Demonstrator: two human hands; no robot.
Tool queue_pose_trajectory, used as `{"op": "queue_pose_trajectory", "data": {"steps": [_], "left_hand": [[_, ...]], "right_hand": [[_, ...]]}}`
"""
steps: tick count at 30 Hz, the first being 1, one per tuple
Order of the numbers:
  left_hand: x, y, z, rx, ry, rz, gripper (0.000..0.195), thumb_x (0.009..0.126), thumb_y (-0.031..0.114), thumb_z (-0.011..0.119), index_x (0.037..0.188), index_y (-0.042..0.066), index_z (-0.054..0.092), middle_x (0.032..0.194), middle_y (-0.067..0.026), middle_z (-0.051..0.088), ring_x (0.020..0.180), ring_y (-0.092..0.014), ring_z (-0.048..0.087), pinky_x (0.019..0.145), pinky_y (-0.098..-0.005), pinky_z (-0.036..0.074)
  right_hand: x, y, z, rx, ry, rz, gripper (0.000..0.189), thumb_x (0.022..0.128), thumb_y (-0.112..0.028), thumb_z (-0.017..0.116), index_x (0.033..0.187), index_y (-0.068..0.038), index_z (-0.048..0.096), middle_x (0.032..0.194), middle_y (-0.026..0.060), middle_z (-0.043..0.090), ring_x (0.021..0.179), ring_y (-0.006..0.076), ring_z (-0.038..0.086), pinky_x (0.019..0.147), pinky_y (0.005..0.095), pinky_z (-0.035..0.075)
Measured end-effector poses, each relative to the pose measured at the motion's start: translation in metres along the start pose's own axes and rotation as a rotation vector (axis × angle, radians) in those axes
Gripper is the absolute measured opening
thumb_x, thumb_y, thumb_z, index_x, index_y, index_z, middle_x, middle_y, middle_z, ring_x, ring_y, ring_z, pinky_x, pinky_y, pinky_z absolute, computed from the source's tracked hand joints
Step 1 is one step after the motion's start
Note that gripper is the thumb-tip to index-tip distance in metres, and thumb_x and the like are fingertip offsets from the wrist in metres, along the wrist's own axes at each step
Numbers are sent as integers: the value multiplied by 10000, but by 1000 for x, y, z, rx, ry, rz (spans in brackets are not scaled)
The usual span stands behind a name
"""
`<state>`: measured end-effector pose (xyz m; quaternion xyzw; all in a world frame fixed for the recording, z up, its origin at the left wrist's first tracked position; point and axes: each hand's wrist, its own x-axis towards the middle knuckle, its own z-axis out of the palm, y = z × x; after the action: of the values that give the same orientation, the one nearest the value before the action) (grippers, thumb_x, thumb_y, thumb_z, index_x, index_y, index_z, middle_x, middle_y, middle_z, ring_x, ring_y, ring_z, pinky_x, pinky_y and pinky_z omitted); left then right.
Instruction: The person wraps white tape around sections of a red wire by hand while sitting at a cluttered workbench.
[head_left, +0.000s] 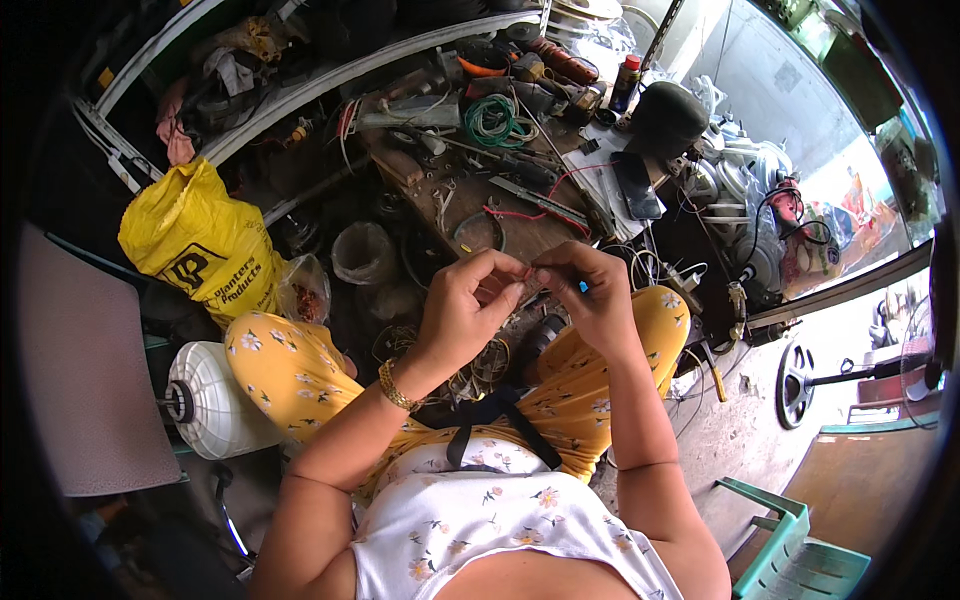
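Observation:
Over the lap, my left hand (471, 300) and my right hand (589, 296) meet fingertip to fingertip. Between them they pinch a small reddish piece (529, 274), perhaps thin wire; the fingers hide most of it. A small bright blue bit (583, 286) shows against my right palm, and I cannot tell what it belongs to. Just beyond the hands, the wooden worktop (420, 196) carries a length of red wire (517, 214), a utility knife (534, 198) and a coil of green wire (495, 121).
Left of the legs stand a yellow sack (202, 240) bearing writing, a clear plastic bag (306, 292) and a round plastic container (365, 253). Farther right are a phone (636, 186), a spray can (625, 84) and several white fan parts (739, 169). A green plastic stool (799, 555) stands low on the right.

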<state>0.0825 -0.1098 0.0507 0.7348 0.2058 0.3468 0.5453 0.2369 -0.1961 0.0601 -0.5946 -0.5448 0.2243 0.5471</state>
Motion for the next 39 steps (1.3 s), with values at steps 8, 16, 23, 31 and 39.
{"op": "queue_pose_trajectory", "data": {"steps": [8, 16, 23, 31, 39], "left_hand": [[4, 5, -2, -84, -80, -131, 61, 854, 18, 594, 892, -28, 609, 805, -4, 644, 728, -17, 580, 609, -178, 478], [5, -2, 3, -149, -106, -126, 71, 839, 37, 607, 882, -18, 613, 797, -3, 641, 716, -16, 575, 619, -179, 476], [8, -4, 11, -190, -13, -65, 68, 798, 40, 608, 761, -10, 581, 671, -2, 613, 595, -16, 525, 536, -200, 454], [7, -6, 8, -779, -197, -381, 57, 858, 117, 575, 837, 69, 553, 683, 20, 581, 584, -27, 538, 494, -172, 449], [-1, -24, 16, -901, -259, -431, 129, 857, 175, 613, 854, 68, 541, 737, 12, 581, 599, -43, 570, 489, -174, 471]], "right_hand": [[-5, -5, -1, 162, -30, 45, 85, 802, 11, 649, 872, 33, 605, 772, 57, 629, 708, 87, 563, 633, 231, 448], [-5, -3, -4, 198, -61, 55, 53, 809, 29, 629, 845, 26, 591, 798, 71, 609, 744, 108, 571, 650, 241, 448], [0, -7, -3, 59, -79, -77, 121, 745, 84, 631, 830, 17, 576, 767, 84, 610, 708, 178, 601, 640, 259, 459], [1, -15, -4, -69, -76, -224, 164, 697, 96, 648, 812, -2, 585, 748, 88, 581, 684, 234, 597, 601, 291, 455], [-7, 3, -8, -64, -133, -233, 141, 734, 55, 659, 826, -8, 572, 742, 71, 567, 674, 206, 573, 579, 276, 435]]}}
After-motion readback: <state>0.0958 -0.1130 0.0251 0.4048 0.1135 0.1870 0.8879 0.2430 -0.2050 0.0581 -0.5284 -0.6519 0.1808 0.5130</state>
